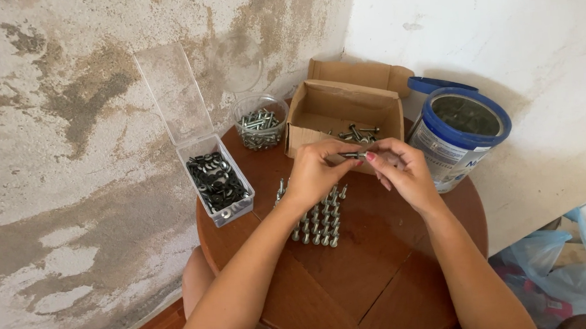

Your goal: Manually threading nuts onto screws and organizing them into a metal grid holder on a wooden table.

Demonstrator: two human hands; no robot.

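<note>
A round wooden worktop [383, 275] carries a clear box of washers [219, 183] at left, a jar of bolts [260, 123] and a cardboard box [341, 116] far, a blue-rimmed tin [457, 136] right, and upright bolts [317, 221] mid-table.

Blue tin [457, 139], plastic bag [567, 270]

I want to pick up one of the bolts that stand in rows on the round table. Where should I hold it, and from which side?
Probably by the shank tip, from straight above. The standing bolts rest on their heads with the shanks pointing up, packed closely in rows, so a sideways pinch would likely knock neighbours over. Start at the outer row, nearest the table edge.
</note>
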